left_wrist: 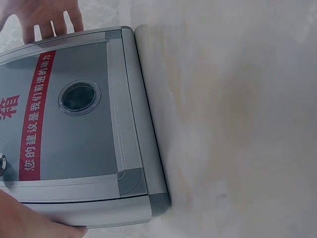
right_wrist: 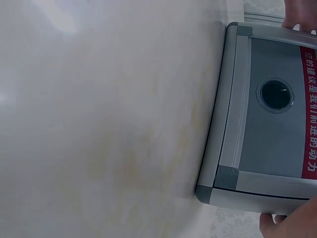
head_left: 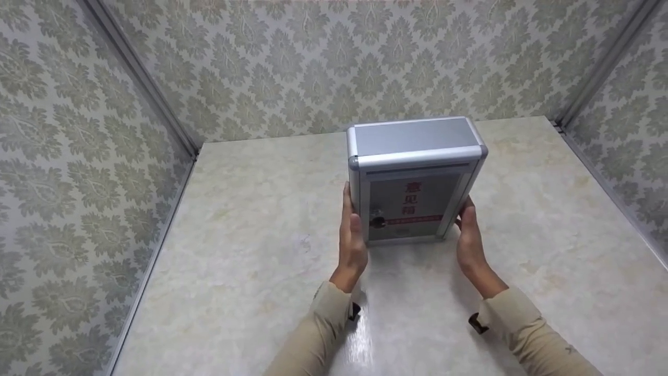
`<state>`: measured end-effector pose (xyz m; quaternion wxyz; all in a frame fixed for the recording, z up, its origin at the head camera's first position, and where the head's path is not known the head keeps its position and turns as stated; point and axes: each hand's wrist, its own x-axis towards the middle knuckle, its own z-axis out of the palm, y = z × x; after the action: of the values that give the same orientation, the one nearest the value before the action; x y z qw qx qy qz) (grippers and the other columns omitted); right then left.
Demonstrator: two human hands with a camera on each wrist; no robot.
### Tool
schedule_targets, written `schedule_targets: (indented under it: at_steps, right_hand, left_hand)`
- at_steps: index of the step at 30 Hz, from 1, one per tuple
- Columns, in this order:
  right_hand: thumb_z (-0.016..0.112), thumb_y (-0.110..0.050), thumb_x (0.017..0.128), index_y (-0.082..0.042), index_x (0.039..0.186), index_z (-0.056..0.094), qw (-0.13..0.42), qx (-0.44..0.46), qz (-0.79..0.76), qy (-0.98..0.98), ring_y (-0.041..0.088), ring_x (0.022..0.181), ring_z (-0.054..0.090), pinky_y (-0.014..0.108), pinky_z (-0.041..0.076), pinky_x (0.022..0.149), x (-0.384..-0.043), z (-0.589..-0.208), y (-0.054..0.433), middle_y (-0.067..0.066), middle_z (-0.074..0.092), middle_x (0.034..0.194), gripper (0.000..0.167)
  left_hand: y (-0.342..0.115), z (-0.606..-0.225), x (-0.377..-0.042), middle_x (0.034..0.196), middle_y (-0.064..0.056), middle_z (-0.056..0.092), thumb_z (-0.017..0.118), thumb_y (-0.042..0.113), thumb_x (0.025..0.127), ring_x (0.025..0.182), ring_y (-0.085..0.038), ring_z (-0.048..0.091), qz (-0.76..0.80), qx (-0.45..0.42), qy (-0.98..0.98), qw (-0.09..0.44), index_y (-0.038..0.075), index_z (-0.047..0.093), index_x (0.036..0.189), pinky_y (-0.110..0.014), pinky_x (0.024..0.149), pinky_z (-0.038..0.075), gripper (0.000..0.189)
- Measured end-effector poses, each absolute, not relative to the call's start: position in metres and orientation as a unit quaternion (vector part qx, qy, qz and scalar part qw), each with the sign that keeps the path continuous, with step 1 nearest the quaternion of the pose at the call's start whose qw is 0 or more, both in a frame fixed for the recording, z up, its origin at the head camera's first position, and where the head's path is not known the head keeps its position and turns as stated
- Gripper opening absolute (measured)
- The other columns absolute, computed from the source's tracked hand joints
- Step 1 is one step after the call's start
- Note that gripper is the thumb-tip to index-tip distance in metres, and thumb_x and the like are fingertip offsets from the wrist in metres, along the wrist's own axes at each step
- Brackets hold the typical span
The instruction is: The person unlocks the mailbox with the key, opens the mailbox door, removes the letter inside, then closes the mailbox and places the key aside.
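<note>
A silver-grey metal suggestion box stands upright between the two hands, with red characters, a red stripe and a lock on its front. My left hand presses flat along its left side, fingers straight. Against the lower right side lies my right hand, its fingers partly hidden behind the box. The left wrist view shows a round window below the red stripe. In the right wrist view the box's bottom edge is at or just above the tabletop; I cannot tell which.
The pale marbled tabletop spreads around the box. Patterned wall panels rise at the back, left and right, with metal strips along the side edges. Dark straps show at the sleeve cuffs.
</note>
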<state>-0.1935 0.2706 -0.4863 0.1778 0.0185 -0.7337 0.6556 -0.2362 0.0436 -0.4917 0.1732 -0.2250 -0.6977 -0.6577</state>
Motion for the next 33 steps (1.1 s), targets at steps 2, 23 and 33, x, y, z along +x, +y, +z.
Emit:
schedule_targets:
  at_steps: [2, 23, 33]
  right_hand:
    - [0.01, -0.048, 0.106, -0.008, 0.158, 0.005, 0.18, 0.018, 0.656, -0.733, 0.024, 0.147, 0.01, 0.047, 0.013, 0.114, -0.193, -0.487, 0.272, 0.011, 0.006, 0.162, 0.066]
    - [0.009, -0.034, 0.108, -0.005, 0.157, 0.004, 0.169, 0.029, 0.629, -0.759, 0.026, 0.147, 0.009, 0.045, 0.012, 0.115, -0.194, -0.492, 0.283, 0.011, 0.004, 0.163, 0.057]
    - [0.028, -0.043, 0.106, -0.011, 0.157, 0.022, 0.281, 0.01, 0.578, -0.766, 0.022, 0.143, 0.022, 0.037, 0.017, 0.113, -0.187, -0.494, 0.283, 0.012, 0.029, 0.155, 0.06]
  left_hand:
    - [0.044, -0.492, -0.235, 0.164, -0.004, 0.006, 0.015, 0.067, 0.099, 0.147, -0.018, 0.005, -0.659, -0.228, -0.696, 0.172, 0.011, 0.004, 0.159, -0.046, 0.115, 0.008, 0.083]
    - [0.037, -0.487, -0.235, 0.164, -0.001, 0.006, 0.013, 0.064, 0.1, 0.148, -0.017, 0.004, -0.657, -0.258, -0.692, 0.148, 0.008, 0.004, 0.159, -0.041, 0.116, 0.007, 0.081]
    - [0.021, -0.466, -0.242, 0.164, -0.002, 0.008, 0.013, 0.07, 0.097, 0.148, -0.018, 0.004, -0.62, -0.27, -0.717, 0.167, 0.012, 0.006, 0.159, -0.046, 0.115, 0.006, 0.086]
